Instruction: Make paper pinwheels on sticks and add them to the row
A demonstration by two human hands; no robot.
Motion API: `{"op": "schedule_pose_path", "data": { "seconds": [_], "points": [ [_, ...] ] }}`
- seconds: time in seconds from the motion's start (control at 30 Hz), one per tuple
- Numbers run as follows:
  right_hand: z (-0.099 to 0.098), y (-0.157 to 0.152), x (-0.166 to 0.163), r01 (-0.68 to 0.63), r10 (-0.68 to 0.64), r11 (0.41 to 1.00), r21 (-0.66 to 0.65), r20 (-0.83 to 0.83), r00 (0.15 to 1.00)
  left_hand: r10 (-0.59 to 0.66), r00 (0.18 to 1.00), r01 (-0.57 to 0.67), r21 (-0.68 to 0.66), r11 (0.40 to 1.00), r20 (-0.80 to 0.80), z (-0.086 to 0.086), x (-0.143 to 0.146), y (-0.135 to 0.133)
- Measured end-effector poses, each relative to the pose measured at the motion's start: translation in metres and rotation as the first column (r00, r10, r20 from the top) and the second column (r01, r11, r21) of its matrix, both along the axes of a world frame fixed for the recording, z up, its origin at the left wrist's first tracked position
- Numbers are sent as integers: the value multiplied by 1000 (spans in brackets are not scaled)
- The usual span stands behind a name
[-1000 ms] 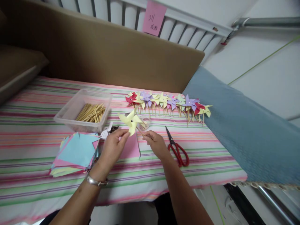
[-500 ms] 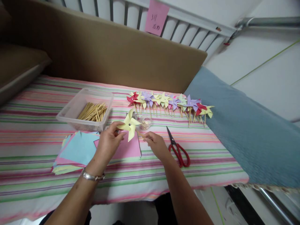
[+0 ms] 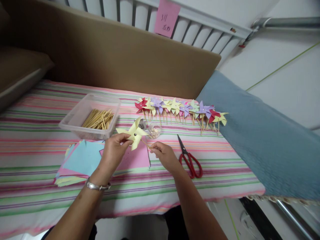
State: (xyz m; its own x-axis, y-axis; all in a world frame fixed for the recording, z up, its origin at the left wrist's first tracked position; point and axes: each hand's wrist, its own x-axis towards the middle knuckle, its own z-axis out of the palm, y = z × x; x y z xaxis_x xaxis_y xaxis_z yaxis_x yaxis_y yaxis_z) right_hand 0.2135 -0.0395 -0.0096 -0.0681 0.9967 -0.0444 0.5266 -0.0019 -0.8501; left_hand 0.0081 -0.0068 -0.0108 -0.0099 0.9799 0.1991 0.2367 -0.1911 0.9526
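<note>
A pale yellow paper pinwheel (image 3: 135, 134) with a dark centre is pinched at one blade by my left hand (image 3: 117, 148). My right hand (image 3: 162, 154) has its fingers closed on the thin wooden stick (image 3: 145, 143) that runs from behind the pinwheel. Under the pinwheel lies a pink paper sheet (image 3: 136, 156). Just beyond it stand a small clear dish with tiny pale pieces (image 3: 155, 130) and a small container of dark pins (image 3: 141, 125). Scissors with red handles (image 3: 190, 161) rest to the right of my right hand.
A clear plastic box (image 3: 72, 128) of wooden sticks (image 3: 98, 119) stands at left, with a stack of coloured paper (image 3: 82, 158) in front. Finished pinwheels (image 3: 175, 106) line the back right. Behind rises a cardboard panel (image 3: 120, 56); a blue cloth (image 3: 257, 120) covers the right side.
My left hand and the pinwheel have shifted slightly left, and the pinwheel has turned a little. My right hand has moved slightly left, still on the stick.
</note>
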Motion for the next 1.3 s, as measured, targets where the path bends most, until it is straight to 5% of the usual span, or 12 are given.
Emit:
{"op": "schedule_pose_path", "data": {
  "seconds": [0.37,0.63,0.9,1.3],
  "points": [
    [-6,0,-1,-36,37,999,-5,8,999,1,999,-5,-82,997,-50,11,0,-6],
    [-18,3,-4,8,-6,1000,26,-56,998,-57,996,64,-118,991,66,13,4,-8],
    [-14,6,-1,99,-99,995,7,-47,994,40,995,-35,-56,998,91,7,-3,-2],
    [-12,7,-1,114,-114,993,-4,-39,993,-5,982,25,-100,995,188,13,-5,-6]
  ]
}}
